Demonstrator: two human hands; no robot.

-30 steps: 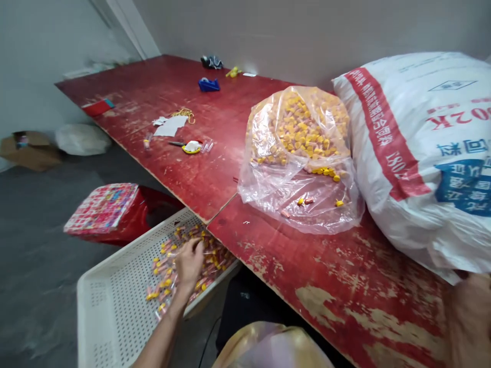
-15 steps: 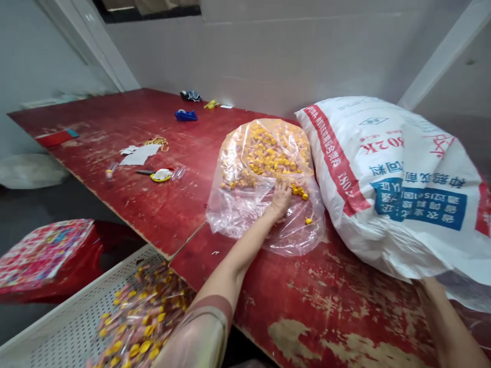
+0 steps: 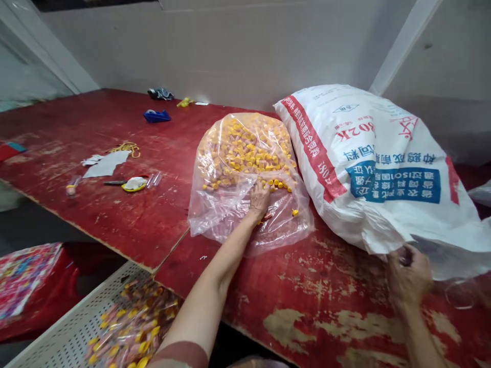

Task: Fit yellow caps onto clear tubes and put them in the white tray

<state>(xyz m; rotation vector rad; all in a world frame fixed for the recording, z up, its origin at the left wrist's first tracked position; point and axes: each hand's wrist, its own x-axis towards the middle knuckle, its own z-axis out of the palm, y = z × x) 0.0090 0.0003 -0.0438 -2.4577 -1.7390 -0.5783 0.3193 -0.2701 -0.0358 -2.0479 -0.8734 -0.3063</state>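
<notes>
A clear plastic bag [image 3: 218,214] full of small pink pieces with yellow caps [image 3: 249,151] lies on the red table. My left hand [image 3: 260,199] is at its open end, fingers bent among the near pieces; what they hold, if anything, is hidden. To the right leans a big white woven sack [image 3: 368,153] with red and blue print. At the sack's near lower edge is my right hand [image 3: 410,271], its fingers curled around something dark and small that I cannot make out.
Below the left table [image 3: 65,148] edge stands a white perforated crate [image 3: 69,322] of capped tubes. Scissors [image 3: 115,182], white paper [image 3: 107,164], a yellow cord [image 3: 128,147] and a blue tape dispenser [image 3: 156,116] lie on the left. A red stool [image 3: 57,291] stands beyond the crate.
The view has swung right. My right hand has come out from under the sack's lower edge and now shows fully. My left hand stays at the clear bag's mouth, slightly nearer me.
</notes>
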